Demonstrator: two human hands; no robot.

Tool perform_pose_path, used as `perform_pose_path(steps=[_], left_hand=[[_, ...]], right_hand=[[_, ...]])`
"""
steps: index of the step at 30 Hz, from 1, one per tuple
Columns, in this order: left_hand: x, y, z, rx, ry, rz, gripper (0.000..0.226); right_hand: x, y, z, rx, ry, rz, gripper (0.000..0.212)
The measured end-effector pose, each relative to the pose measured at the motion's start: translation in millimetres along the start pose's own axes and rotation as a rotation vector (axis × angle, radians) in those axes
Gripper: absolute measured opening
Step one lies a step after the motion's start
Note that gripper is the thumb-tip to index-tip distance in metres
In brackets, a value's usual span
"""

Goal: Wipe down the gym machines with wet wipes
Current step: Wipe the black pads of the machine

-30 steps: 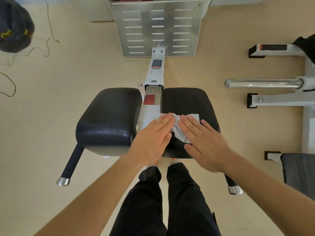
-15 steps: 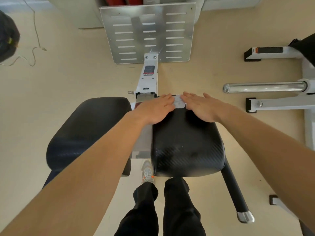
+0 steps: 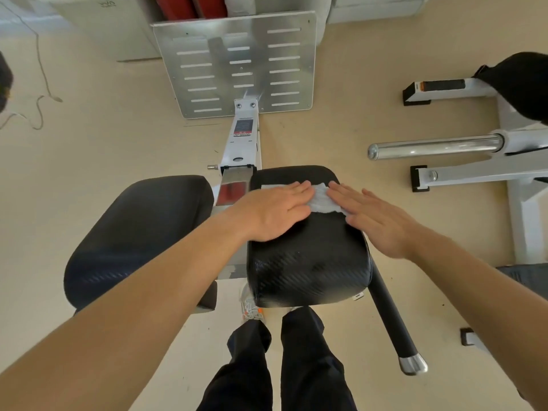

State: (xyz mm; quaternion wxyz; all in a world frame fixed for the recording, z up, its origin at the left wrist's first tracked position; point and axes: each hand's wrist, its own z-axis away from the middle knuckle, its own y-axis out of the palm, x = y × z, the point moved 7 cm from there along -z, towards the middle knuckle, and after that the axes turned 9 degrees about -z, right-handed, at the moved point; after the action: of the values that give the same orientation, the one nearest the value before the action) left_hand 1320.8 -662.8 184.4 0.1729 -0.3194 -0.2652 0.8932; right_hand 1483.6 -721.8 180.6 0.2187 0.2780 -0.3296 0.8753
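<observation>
Wipe (image 3: pixel 324 201) slid back from the far edge of the right pad (image 3: pixel 308 262).

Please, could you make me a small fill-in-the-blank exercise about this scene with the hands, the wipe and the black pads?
1. The left hand and the right hand press the wet wipe on the black pad on the person's ____ side.
2. The fingers of both hands are ____, not curled.
3. The colour of the wet wipe is ____.
Missing words: right; straight; white.
</observation>
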Motion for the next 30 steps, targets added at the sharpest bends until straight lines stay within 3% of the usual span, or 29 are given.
perform_pose_path(steps=[5, 11, 17, 22, 30], left_hand=[[16, -7, -61, 0.014, -0.083, -0.101, 0.054], [5, -9, -61, -0.006, -0.078, -0.187, 0.049], [-29, 9, 18, -0.082, 0.022, -0.022, 0.053], [-61, 38, 84, -0.195, 0.144, -0.277, 0.064], [-51, 21, 38, -0.167, 0.041, -0.216, 0.056]], right_hand=[[-21, -12, -66, 0.004, 0.089, 0.111, 0.053], [-18, -6, -64, -0.043, 0.087, 0.032, 0.054], [20, 9, 33, -0.072, 0.004, 0.007, 0.063], [40, 50, 93, -0.165, -0.02, 0.209, 0.074], [31, 33, 49, -0.26, 0.101, 0.277, 0.08]])
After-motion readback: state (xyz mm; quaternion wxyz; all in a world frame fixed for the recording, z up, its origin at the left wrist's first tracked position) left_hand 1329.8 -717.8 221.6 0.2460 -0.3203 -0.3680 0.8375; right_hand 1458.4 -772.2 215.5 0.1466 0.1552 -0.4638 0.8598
